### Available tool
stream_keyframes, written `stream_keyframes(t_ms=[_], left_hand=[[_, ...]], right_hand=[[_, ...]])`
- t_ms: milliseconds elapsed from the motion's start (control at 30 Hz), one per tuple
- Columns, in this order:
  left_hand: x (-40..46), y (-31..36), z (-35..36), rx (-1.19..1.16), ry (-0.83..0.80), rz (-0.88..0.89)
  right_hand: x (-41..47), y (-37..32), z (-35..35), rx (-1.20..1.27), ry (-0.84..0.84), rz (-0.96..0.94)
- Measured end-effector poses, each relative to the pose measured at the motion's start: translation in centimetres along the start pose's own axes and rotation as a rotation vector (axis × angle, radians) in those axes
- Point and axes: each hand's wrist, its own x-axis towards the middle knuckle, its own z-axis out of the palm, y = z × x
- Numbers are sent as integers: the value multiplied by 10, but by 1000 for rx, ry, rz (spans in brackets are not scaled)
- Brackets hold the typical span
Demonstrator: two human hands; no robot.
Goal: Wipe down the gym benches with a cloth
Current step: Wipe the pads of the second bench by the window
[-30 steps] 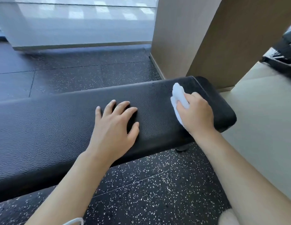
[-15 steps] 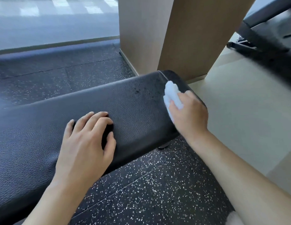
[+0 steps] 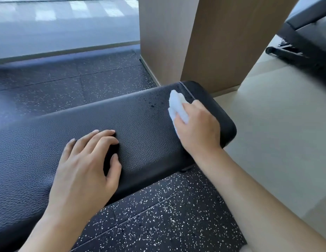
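Pressing cloth (image 3: 177, 106) onto surface (image 3: 140, 128), right hand (image 3: 198, 128) grips it; left hand (image 3: 85, 164) flat, fingers relaxed; column (image 3: 204, 39) close behind, possibly touching.

No text, label, brand mark, number or sign could be read anywhere in the view.
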Motion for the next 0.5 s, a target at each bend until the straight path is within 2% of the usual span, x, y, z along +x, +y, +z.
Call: stream_keyframes(t_ms=[67, 133, 200, 233, 300, 400, 467, 500], left_hand=[[0, 1, 0, 9, -2, -5], [0, 1, 0, 18, -12, -22], [-1, -1, 1, 14, -21, -54], [-2, -1, 1, 11, -24, -59], [-2, -1, 0, 5, -25, -52], [-2, 1, -2, 2, -42, -44], [-1, 1, -4, 4, -64, -52], [0, 0, -5, 8, -74, -55]], right_hand=[[-17, -28, 8, -29, -76, -169], [-45, -68, 9, 141, -185, -306], [-61, -87, 9, 291, -200, -346], [-57, -84, 8, 298, -193, -355], [-33, -68, 4, 122, -138, -405], [3, -21, 4, -32, 47, -191], [10, -7, 7, -4, -2, 44], [9, -11, 11, -15, -28, 70]])
